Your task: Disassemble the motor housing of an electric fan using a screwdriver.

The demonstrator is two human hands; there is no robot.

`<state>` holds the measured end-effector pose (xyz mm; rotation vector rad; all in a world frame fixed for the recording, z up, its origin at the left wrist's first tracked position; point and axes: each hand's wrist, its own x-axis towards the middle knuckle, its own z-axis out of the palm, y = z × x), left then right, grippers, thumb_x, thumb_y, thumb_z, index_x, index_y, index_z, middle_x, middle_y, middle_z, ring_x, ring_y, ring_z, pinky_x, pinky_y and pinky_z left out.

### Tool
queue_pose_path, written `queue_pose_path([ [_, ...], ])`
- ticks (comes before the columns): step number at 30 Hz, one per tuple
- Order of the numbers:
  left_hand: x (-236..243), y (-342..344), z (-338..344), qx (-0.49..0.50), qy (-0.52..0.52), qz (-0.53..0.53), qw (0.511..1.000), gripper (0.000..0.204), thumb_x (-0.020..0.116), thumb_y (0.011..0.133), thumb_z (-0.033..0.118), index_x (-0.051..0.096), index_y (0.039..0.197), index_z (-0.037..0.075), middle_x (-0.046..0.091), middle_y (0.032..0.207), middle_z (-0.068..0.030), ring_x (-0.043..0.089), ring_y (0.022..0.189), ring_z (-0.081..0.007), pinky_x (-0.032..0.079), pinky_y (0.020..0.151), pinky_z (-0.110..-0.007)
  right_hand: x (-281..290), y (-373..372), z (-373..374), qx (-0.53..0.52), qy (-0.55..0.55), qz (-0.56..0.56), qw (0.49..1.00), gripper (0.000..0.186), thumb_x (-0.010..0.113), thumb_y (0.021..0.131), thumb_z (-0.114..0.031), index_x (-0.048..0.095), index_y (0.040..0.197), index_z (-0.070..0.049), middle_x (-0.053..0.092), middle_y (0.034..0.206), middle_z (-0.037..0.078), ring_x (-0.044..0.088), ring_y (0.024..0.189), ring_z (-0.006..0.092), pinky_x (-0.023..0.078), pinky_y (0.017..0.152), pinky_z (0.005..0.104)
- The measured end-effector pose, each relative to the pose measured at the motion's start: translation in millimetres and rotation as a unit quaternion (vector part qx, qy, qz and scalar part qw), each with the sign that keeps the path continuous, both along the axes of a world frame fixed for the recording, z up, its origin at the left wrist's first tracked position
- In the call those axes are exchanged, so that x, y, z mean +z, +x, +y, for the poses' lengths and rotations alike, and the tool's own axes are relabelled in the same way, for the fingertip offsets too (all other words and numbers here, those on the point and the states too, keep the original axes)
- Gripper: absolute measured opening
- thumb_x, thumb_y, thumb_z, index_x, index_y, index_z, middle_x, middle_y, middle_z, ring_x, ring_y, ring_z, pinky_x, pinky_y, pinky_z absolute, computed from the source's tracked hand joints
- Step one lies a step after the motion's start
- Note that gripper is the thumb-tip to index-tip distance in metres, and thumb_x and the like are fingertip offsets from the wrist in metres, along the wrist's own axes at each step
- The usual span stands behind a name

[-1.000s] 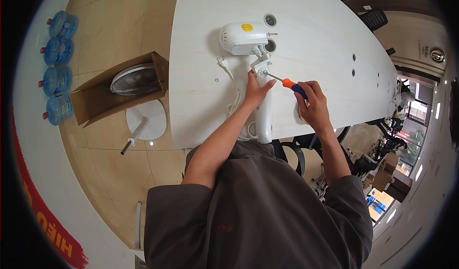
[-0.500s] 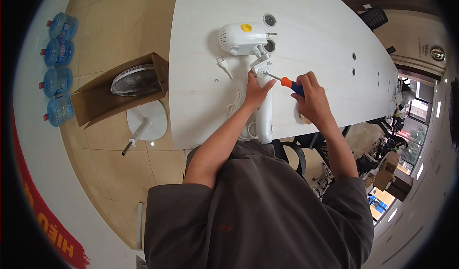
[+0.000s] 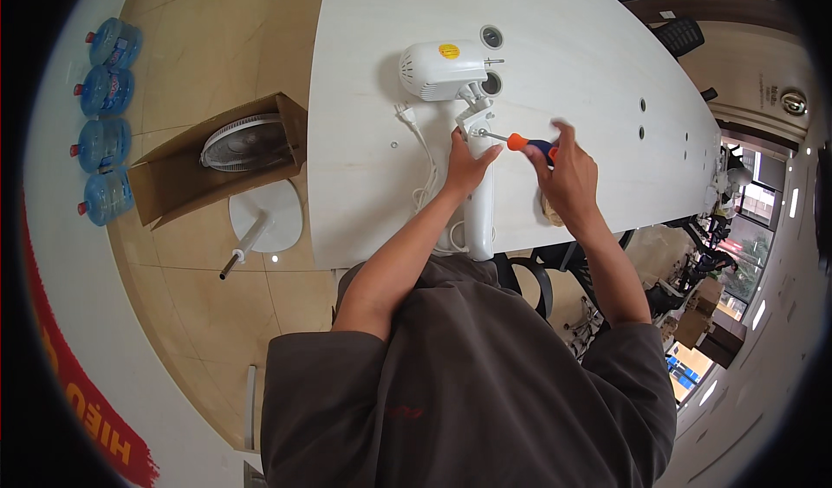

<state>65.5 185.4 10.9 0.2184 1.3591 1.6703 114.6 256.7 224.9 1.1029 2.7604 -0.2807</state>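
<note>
A white fan's motor housing [image 3: 431, 72] with a yellow sticker and a bare metal shaft lies on the white table, joined by a hinged neck to a long white fan body [image 3: 478, 215]. My left hand [image 3: 469, 172] is closed round the top of that body, just below the neck. In my right hand [image 3: 569, 176] is a screwdriver [image 3: 517, 142] with an orange and dark blue handle; its tip meets the bracket at the joint. The right index finger is lifted off the handle. A white power cord with its plug [image 3: 406, 113] lies left of the body.
A small ring-like part [image 3: 394, 145] rests on the table [image 3: 360, 202]. A tan object [image 3: 550, 211] is partly hidden by my right wrist. Left on the floor stand a cardboard box [image 3: 165, 180] holding a fan grille, a round white base [image 3: 282, 219] with a pole, and several water bottles [image 3: 104, 146].
My right hand has shifted its hold on the screwdriver, fingers loosened and the index finger raised. The screwdriver tip stays at the joint. My left hand has not visibly moved.
</note>
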Motion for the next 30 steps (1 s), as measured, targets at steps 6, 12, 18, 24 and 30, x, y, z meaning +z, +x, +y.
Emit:
queue_pose_path([
  [6, 7.4, -2.2, -1.0, 0.001, 0.001, -0.013, 1.0, 0.082, 0.078, 0.08, 0.022, 0.025, 0.136, -0.007, 0.053, 0.125, -0.0192, 0.057, 0.112, -0.0235, 0.046, 0.095, -0.034, -2.1, 6.1, 18.5, 0.199, -0.034, 0.051, 0.978, 0.046, 0.075, 0.085, -0.03, 0.049, 0.109, 0.0, 0.056, 0.106, 0.018, 0.065, 0.079, 0.0318, 0.051, 0.058, 0.0401],
  [12, 7.5, -3.4, -1.4, -0.004, -0.003, -0.002, 1.0, 0.082, 0.078, 0.08, 0.022, 0.026, 0.136, -0.007, 0.052, 0.125, -0.0195, 0.056, 0.112, -0.0236, 0.046, 0.095, -0.035, 0.2, -7.2, 1.4, 0.052, 0.097, 0.045, 0.993, 0.039, 0.077, 0.081, -0.021, 0.051, 0.101, -0.001, 0.06, 0.092, 0.016, 0.065, 0.074, 0.0309, 0.051, 0.058, 0.0399],
  [18, 4.7, -1.9, -0.5, -0.002, -0.004, 0.0, 1.0, 0.082, 0.078, 0.08, 0.023, 0.026, 0.136, -0.007, 0.052, 0.125, -0.0199, 0.056, 0.113, -0.0237, 0.046, 0.095, -0.035, 4.1, -6.4, 16.8, 0.127, 0.004, -0.007, 0.992, 0.051, 0.078, 0.081, -0.032, 0.05, 0.111, 0.0, 0.058, 0.106, 0.018, 0.068, 0.077, 0.0312, 0.054, 0.06, 0.0375],
  [24, 7.0, -2.8, -0.8, 0.002, 0.002, -0.01, 1.0, 0.082, 0.078, 0.08, 0.022, 0.026, 0.136, -0.007, 0.053, 0.125, -0.0195, 0.056, 0.113, -0.024, 0.046, 0.095, -0.035, 5.7, -10.8, 11.8, 0.095, 0.102, 0.099, 0.985, 0.037, 0.078, 0.079, -0.025, 0.052, 0.093, -0.003, 0.059, 0.085, 0.013, 0.064, 0.068, 0.0312, 0.051, 0.056, 0.0401],
  [30, 7.7, -2.2, -0.3, 0.006, -0.009, -0.001, 1.0, 0.081, 0.078, 0.079, 0.022, 0.027, 0.135, -0.008, 0.054, 0.123, -0.0192, 0.057, 0.112, -0.0245, 0.046, 0.095, -0.036, -2.2, 7.5, 27.2, 0.148, 0.048, 0.023, 0.988, 0.042, 0.073, 0.085, -0.036, 0.053, 0.102, -0.002, 0.059, 0.077, 0.013, 0.063, 0.061, 0.0311, 0.049, 0.052, 0.0401],
])
